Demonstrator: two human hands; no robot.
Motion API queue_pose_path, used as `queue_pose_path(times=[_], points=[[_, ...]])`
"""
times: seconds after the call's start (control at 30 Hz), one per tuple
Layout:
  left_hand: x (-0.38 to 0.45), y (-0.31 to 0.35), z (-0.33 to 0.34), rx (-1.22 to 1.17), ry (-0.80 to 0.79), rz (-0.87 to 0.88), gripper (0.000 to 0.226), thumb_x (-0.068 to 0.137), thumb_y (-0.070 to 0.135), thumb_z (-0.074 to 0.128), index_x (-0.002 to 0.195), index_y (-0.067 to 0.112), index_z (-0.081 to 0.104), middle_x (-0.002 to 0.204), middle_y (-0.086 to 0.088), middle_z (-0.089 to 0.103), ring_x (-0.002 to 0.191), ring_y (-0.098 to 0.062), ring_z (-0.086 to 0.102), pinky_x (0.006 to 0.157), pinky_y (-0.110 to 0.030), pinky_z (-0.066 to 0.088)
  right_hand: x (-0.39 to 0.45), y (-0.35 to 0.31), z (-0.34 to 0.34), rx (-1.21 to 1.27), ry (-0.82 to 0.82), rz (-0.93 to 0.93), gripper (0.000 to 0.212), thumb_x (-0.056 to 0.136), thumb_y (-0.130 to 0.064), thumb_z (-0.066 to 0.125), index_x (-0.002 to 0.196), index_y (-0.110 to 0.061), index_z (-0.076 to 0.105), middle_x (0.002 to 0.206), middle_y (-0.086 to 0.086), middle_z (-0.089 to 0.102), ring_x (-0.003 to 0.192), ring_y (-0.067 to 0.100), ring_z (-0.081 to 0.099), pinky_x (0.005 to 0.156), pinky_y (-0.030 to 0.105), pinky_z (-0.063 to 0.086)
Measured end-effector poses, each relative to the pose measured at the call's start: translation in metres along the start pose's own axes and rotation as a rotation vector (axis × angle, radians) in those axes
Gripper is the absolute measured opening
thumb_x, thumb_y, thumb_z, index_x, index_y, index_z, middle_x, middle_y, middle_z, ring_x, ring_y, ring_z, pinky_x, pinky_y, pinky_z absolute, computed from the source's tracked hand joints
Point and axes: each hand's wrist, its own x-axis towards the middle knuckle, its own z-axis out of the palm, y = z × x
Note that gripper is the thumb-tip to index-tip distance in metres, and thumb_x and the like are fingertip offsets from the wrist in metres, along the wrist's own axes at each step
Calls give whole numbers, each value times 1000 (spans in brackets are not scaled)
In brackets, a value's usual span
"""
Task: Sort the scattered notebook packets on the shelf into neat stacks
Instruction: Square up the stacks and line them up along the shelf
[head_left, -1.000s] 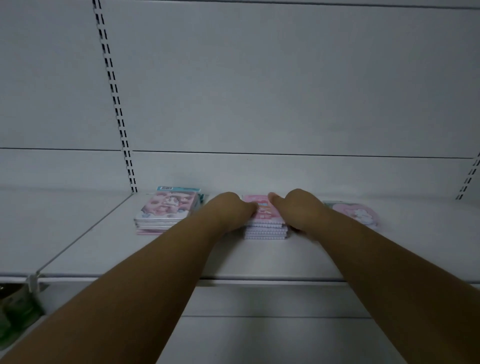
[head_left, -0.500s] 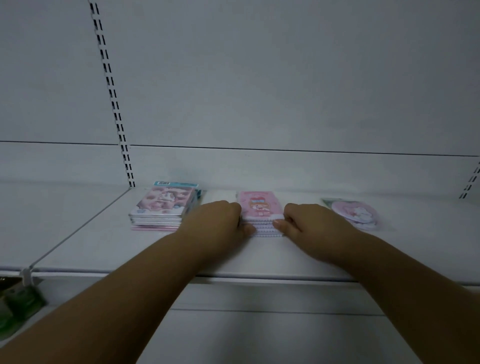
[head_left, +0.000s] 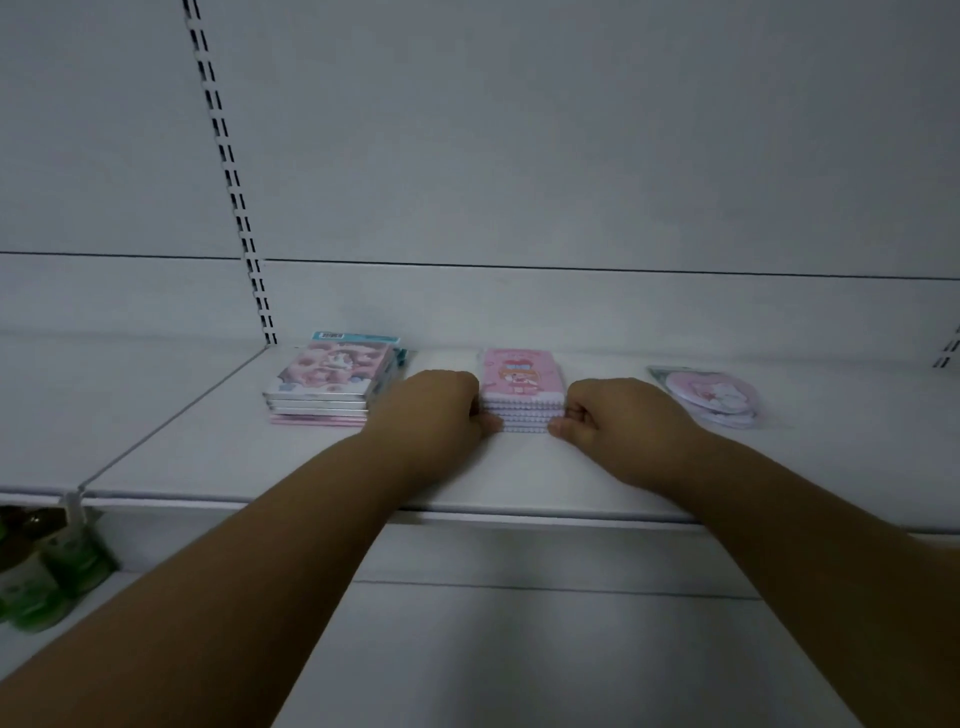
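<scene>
Hands (head_left: 436, 410) (head_left: 618, 421) flanking notebook stack (head_left: 521, 387)

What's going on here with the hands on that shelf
A person is tidying notebook packets on a white shelf. The left hand and right hand press against either side of the middle stack of pink spiral notebooks, squaring it up. To its left sits another stack of pink packets, already fairly even. To the right lie a few round pink packets, loosely overlapped and not yet straightened.
</scene>
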Motion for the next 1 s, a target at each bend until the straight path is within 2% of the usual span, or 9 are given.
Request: queue_pose_path(times=[0.1, 0.2, 0.33, 0.47, 0.57, 0.67, 0.73, 0.87, 1.0], points=[[0, 0, 3, -2, 15, -12, 27, 90, 45, 52, 81, 20, 52, 75, 2, 53, 67, -17, 48, 55, -30, 34, -3, -2, -2, -1, -4, 4, 29, 91, -47, 49, 75, -23, 51, 69, -6, 52, 67, 17, 49, 53, 30, 28], [-2, -4, 6, 1, 42, -13, 26, 92, 43, 48, 81, 20, 54, 71, 4, 51, 59, -10, 43, 46, -25, 25, -7, -5, -3, 10, -24, 3, 28, 94, -46, 45, 80, -22, 52, 71, -5, 53, 68, 17, 49, 55, 30, 30], [-5, -5, 9, -4, 113, 15, 34, 94, 42, 43, 65, 26, 38, 62, 8, 42, 54, -4, 37, 44, -25, 20, -11, -5, -2, 25, 40, 7, 29, 95, -43, 43, 74, -23, 48, 63, -8, 47, 64, 15, 47, 52, 28, 26], [-3, -7, 9, -38, 81, 25, 30, 96, 36, 38, 69, 25, 44, 64, 6, 47, 57, -5, 41, 46, -25, 24, -11, -8, -3, -2, 37, -20, 26, 97, -39, 41, 75, -25, 44, 66, -9, 45, 66, 17, 46, 57, 30, 26], [-2, -10, 8, -90, 59, 10, 27, 95, 39, 44, 74, 23, 49, 66, 6, 49, 60, -9, 45, 47, -25, 25, -11, -9, -4, 28, 21, -30, 25, 97, -37, 42, 74, -27, 42, 62, -12, 42, 65, 17, 47, 53, 29, 27], [-2, -10, 9, -95, 70, -20, 28, 93, 44, 46, 79, 21, 51, 69, 5, 52, 65, -14, 50, 52, -29, 33, -10, -6, -4, 139, 65, 51, 24, 93, -39, 49, 76, -23, 48, 65, -7, 53, 63, 16, 52, 53, 28, 37], [-2, -9, 9, -78, 87, -27, 27, 93, 45, 46, 84, 20, 51, 72, 3, 54, 67, -16, 52, 55, -31, 37, -10, -7, -3, 148, 87, 60, 22, 92, -39, 50, 79, -22, 51, 67, -6, 55, 64, 13, 52, 53, 27, 37], [-2, -9, 10, -91, 99, 3, 24, 94, 40, 47, 81, 21, 49, 67, 7, 49, 63, -14, 48, 50, -29, 30, -10, -9, -2, 106, 104, -1, 22, 93, -33, 52, 80, -16, 55, 67, -6, 53, 65, 15, 51, 53, 25, 33], [-2, -10, 10, -117, 109, -5, 23, 93, 39, 50, 77, 21, 50, 66, 7, 50, 62, -12, 48, 50, -29, 31, -12, -8, -3, 101, 121, -48, 20, 93, -31, 53, 78, -17, 55, 65, -8, 50, 63, 14, 49, 54, 20, 33]])
